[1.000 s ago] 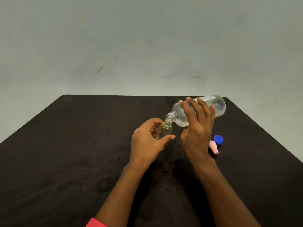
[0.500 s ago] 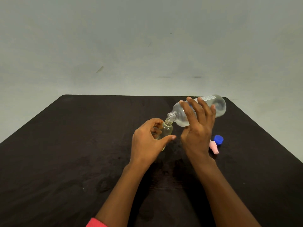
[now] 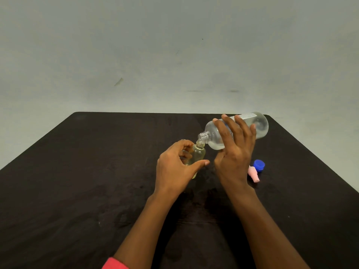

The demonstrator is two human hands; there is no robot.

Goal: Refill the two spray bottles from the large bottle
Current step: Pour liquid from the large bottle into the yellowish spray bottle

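My right hand [image 3: 234, 152] grips the large clear bottle [image 3: 258, 127], tipped almost flat with its open neck down-left over the mouth of a small clear spray bottle [image 3: 197, 155]. That small bottle stands upright on the black table [image 3: 77, 181], holding pale yellowish liquid, and my left hand [image 3: 176, 169] wraps around it. Behind my left fingers a bit of clear glass or plastic [image 3: 183, 140] shows; I cannot tell what it is. A pink spray cap [image 3: 254, 174] and a blue cap [image 3: 259, 165] lie right of my right hand.
The table has rounded far corners and a grey floor beyond its edges. A pink sleeve cuff [image 3: 114, 264] shows at the bottom edge.
Almost nothing differs. The large bottle stays tilted over the small bottle's mouth and both hands hold their places.
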